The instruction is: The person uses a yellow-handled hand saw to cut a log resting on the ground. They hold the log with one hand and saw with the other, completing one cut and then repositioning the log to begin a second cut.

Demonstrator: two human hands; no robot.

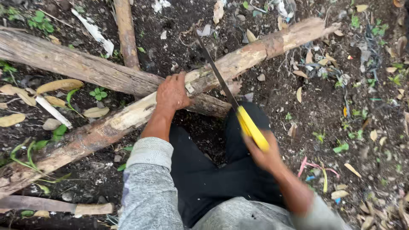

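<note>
A long pale log [255,53] lies slanted across dark soil, from lower left up to upper right. My left hand [172,92] presses flat on top of it near its middle. My right hand [266,155] grips the yellow handle of a hand saw [251,127]. The dark saw blade [215,70] runs up and away and crosses the log just right of my left hand. The right hand and handle are blurred. My black trousers [213,170] and grey sleeves fill the lower middle.
A second, darker log [76,64] lies under the pale one, running from upper left to centre. A thin upright stick [126,30] crosses at the top. Dry leaves, small green plants and litter scatter over the soil. A short cut piece [51,205] lies at the lower left.
</note>
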